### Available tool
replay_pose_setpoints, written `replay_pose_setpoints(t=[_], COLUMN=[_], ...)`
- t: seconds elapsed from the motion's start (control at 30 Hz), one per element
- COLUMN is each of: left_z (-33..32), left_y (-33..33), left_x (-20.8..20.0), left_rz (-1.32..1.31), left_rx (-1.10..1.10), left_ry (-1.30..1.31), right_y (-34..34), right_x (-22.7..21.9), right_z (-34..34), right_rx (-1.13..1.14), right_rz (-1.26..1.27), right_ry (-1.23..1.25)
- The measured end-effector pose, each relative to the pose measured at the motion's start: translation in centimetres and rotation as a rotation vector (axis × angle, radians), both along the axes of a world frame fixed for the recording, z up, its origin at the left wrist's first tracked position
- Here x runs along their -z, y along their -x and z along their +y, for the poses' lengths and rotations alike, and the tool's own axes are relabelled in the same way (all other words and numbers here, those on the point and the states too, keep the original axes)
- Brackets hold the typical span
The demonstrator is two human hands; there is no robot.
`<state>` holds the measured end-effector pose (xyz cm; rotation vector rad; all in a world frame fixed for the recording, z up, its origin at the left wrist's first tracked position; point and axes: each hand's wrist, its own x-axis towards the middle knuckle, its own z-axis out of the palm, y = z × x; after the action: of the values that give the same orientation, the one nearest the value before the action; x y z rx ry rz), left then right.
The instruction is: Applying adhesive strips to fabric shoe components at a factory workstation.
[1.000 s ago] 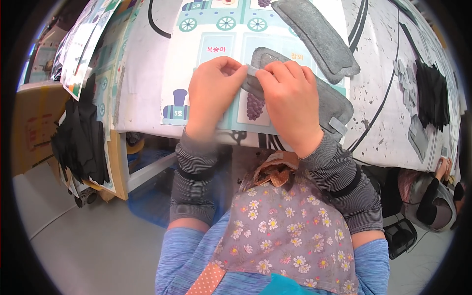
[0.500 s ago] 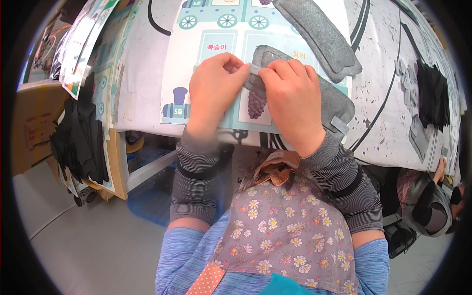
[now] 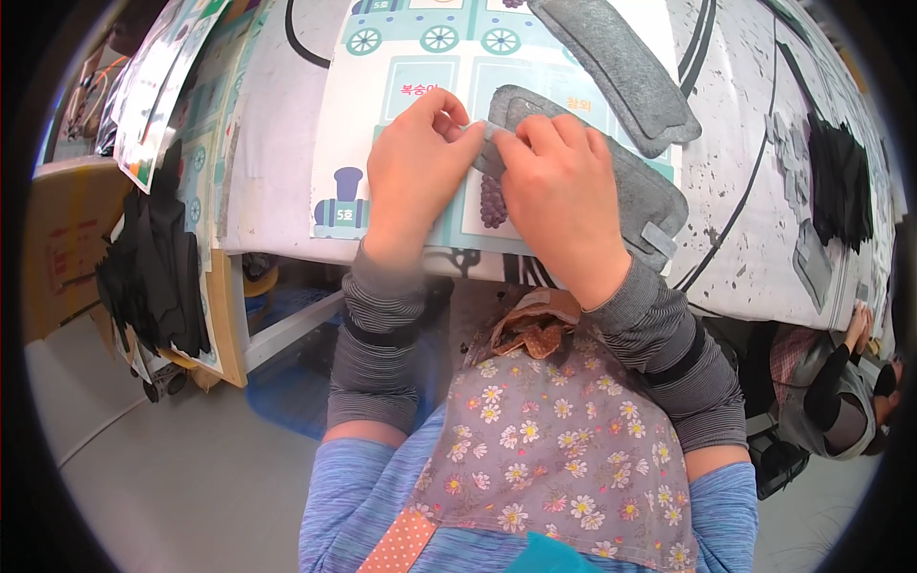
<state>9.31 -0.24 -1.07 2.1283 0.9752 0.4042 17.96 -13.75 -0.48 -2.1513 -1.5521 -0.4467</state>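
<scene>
My left hand (image 3: 413, 181) is closed in a pinch on a small light-grey tab (image 3: 490, 130) at the left end of a grey felt strip (image 3: 650, 196). From the other side my right hand (image 3: 564, 196) pinches the same tab, its fingertips almost meeting those of the left. The strip has a raised, stitched-looking middle and lies slanted beneath my right hand, which hides much of it. Another light-grey tab (image 3: 659, 241) sits at its right end. Farther off, a second grey felt strip (image 3: 621, 72) lies slanted on the board.
Under the strips is a printed board (image 3: 334, 143) with train and fruit pictures on a white-covered table (image 3: 272, 181). Bundles of black strips hang at the left (image 3: 158, 272) and lie at the right (image 3: 841, 181), near small grey pieces (image 3: 791, 162). Another person (image 3: 831, 401) is at the far right.
My right hand has shifted slightly left, nearer my left fingertips. The felt strips stay nearly where they were. At the far right, the other person's arms have moved a little.
</scene>
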Motion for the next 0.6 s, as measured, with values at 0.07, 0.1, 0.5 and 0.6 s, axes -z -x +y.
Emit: replay_pose_setpoints(t=[0.07, 0.1, 0.5, 0.6], left_z=[0.1, 0.1, -0.4, -0.7], left_y=[-0.1, -0.4, -0.4, -0.1], left_x=[0.4, 0.6, 0.0, -0.4], left_rz=[-0.01, -0.008, -0.035, 0.053], left_rx=[0.034, 0.039, 0.023, 0.058], left_ry=[0.031, 0.037, 0.1, -0.05], right_y=[-0.1, -0.2, -3.4, -4.7], right_x=[0.7, 1.0, -0.9, -3.0], right_z=[0.0, 0.0, -1.4, -3.4], right_rx=[0.004, 0.004, -0.103, -0.092], right_rz=[-0.011, -0.025, 0.185, 0.533], right_ry=[0.024, 0.042, 0.178, -0.046])
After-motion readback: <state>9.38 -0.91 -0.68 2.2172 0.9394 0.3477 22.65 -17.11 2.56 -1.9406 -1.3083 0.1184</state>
